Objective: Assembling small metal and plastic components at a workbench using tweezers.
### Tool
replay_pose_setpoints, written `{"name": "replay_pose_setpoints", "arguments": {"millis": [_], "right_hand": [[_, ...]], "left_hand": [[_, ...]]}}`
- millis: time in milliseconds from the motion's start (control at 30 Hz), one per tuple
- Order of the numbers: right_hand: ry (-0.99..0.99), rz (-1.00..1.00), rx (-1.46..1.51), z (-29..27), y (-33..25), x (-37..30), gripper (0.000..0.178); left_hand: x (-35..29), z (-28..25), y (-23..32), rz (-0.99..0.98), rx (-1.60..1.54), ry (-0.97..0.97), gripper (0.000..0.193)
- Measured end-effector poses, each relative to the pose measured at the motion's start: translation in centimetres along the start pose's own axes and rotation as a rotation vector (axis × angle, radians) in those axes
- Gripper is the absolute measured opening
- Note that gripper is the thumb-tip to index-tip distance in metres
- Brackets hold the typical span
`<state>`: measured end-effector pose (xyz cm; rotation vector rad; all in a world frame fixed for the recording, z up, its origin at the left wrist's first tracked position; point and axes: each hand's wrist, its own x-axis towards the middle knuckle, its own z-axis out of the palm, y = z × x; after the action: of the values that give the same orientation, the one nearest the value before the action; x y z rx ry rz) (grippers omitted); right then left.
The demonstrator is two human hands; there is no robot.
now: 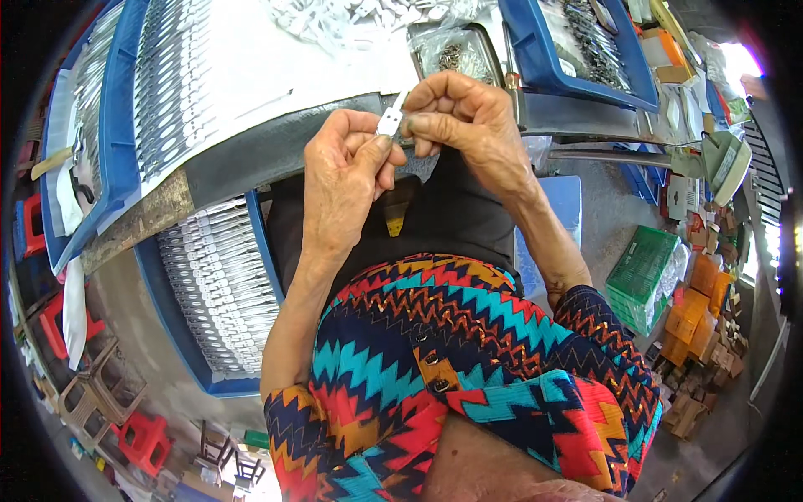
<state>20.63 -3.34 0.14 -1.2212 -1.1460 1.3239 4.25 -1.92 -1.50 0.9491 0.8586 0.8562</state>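
Over my lap at the table's near edge, a small flat white piece with dark holes (pixel 390 122) is held between my two hands. My left hand (pixel 339 171) pinches its lower end between thumb and fingers. At its upper right, my right hand (pixel 470 125) is closed, thumb against bent fingers, touching the white strip that sticks up from the piece. Whether my right fingers also hold a smaller part is hidden. Beyond my hands, a pile of loose white pieces (pixel 335 25) lies on the white tabletop. A tray with a clear bag of small brownish metal parts (pixel 452 57) stands beside it.
Rows of metal pieces with white ends (pixel 171 84) lie at left by a blue tray (pixel 120 109). Another blue tray (pixel 188 335) sits lower. At far right is a blue bin (pixel 535 67) of dark metal parts. A green crate (pixel 642 268) and red stools (pixel 142 443) stand on the floor.
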Motion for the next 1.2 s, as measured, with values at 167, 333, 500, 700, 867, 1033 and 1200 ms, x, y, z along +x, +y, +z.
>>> {"name": "replay_pose_setpoints", "arguments": {"millis": [167, 333, 500, 700, 867, 1033, 1200], "right_hand": [[0.033, 0.027, 0.082, 0.4, 0.9, 0.1, 0.012], [0.057, 0.025, 0.091, 0.7, 1.0, 0.2, 0.012], [0.122, -0.001, 0.075, 1.0, 1.2, 0.0, 0.013], [0.152, -0.011, 0.059, 0.8, 1.8, 0.0, 0.015], [0.169, -0.011, -0.002, 0.3, 1.8, -0.4, 0.030], [0.155, -0.150, -0.176, 0.4, 1.9, -1.6, 0.035], [0.151, -0.162, -0.212, 0.0, 2.4, -2.3, 0.032]], "left_hand": [[0.1, 0.3, 0.0, 0.052, 0.064, 0.026, 0.010], [0.0, 0.6, 0.0, 0.074, 0.149, 0.075, 0.003], [0.0, 0.9, 0.0, 0.085, 0.205, 0.099, 0.002], [0.1, 1.0, -0.9, 0.173, 0.328, 0.116, 0.003], [0.0, 1.3, -0.7, 0.188, 0.334, 0.067, 0.003], [-0.6, 1.6, -0.9, 0.040, 0.161, -0.014, 0.004], [-0.6, 1.6, -1.1, -0.022, 0.022, -0.092, 0.001]]}}
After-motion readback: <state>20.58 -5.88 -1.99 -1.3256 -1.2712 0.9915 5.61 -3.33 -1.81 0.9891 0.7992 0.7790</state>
